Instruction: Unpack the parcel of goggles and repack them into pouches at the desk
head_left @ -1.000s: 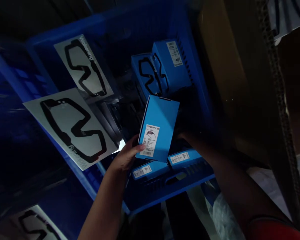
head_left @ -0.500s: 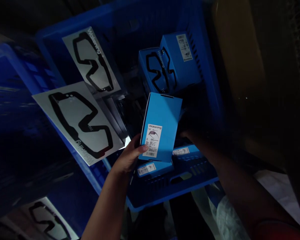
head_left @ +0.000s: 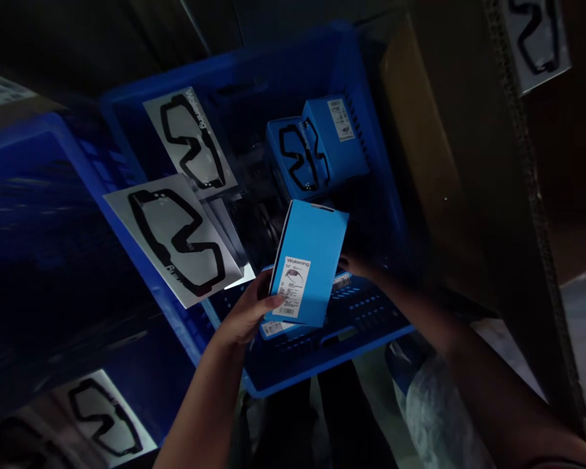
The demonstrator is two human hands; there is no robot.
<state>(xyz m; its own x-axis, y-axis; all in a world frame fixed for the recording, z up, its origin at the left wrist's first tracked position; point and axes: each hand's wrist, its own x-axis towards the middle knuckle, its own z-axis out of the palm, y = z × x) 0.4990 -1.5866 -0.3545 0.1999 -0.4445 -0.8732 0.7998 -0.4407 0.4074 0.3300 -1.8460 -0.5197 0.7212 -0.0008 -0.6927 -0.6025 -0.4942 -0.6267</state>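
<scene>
In the head view, a blue eyewear box [head_left: 312,260] with a white "Wakening" label is held tilted above a blue plastic crate [head_left: 293,385]. My left hand [head_left: 254,306] grips its lower left side, thumb on the front by the label. At the box's right edge is my right hand [head_left: 355,264]. Its fingers are hidden behind the box and in shadow, so I cannot see whether they grip it. Part of another blue box [head_left: 276,327] shows beneath the held one. Two more blue boxes with printed black frames, one a labelled blue box [head_left: 339,146], sit farther back in the crate.
Along the crate's left side are a white box [head_left: 193,140] and a nearer white box [head_left: 176,238], both printed with black frames. Another blue crate [head_left: 34,195] stands left. Cardboard [head_left: 415,117] rises on the right. A further white printed box [head_left: 105,417] is at lower left.
The view has shifted, and the crate's contents appear slightly smaller. The box stays in my left hand, slightly lower in view. My right hand appears nearer its right edge.
</scene>
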